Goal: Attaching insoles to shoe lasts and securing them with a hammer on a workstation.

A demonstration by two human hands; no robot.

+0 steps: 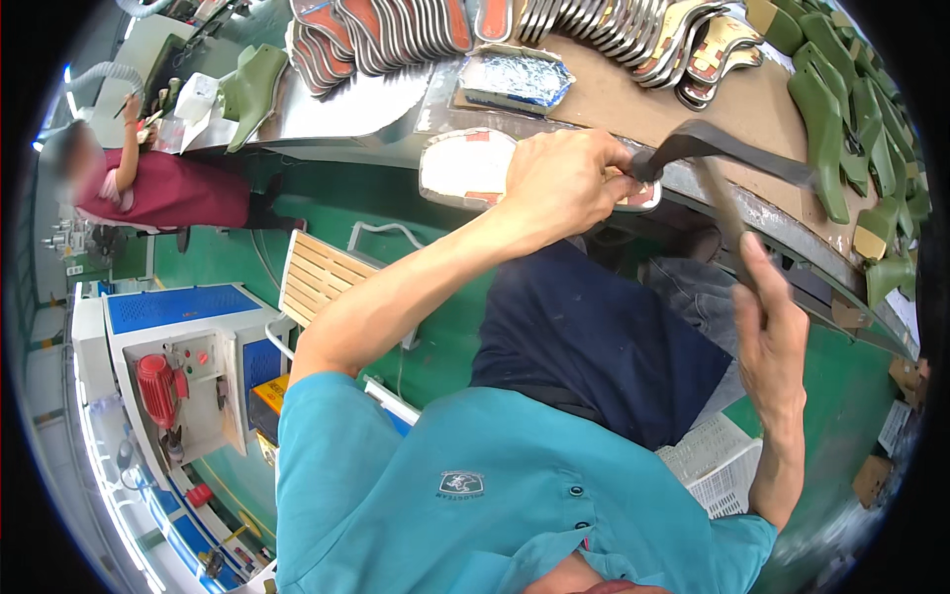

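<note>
My left hand (pixel 566 180) is closed over a shoe sole (pixel 465 166) at the table's near edge. The sole has a white middle, reddish patches and a dark rim; my palm and fingers hide its centre. Whether my bent fingertips also pinch something small cannot be made out. In my right hand (pixel 770 342) is the brown handle of a hammer (pixel 737 148), its fingers wrapped round the lower end. The hammer's dark curved head spans above the sole, one end right beside my left fingertips and the long thin end pointing right.
Rows of stacked soles (pixel 396 35) line the table's far side, near an open carton (pixel 515 79) of silvery contents. Green shoe lasts (pixel 826 129) crowd the right. Another person (pixel 168 183) stands at the left. A slatted wooden seat (pixel 322 277) and a white basket (pixel 717 465) are nearby.
</note>
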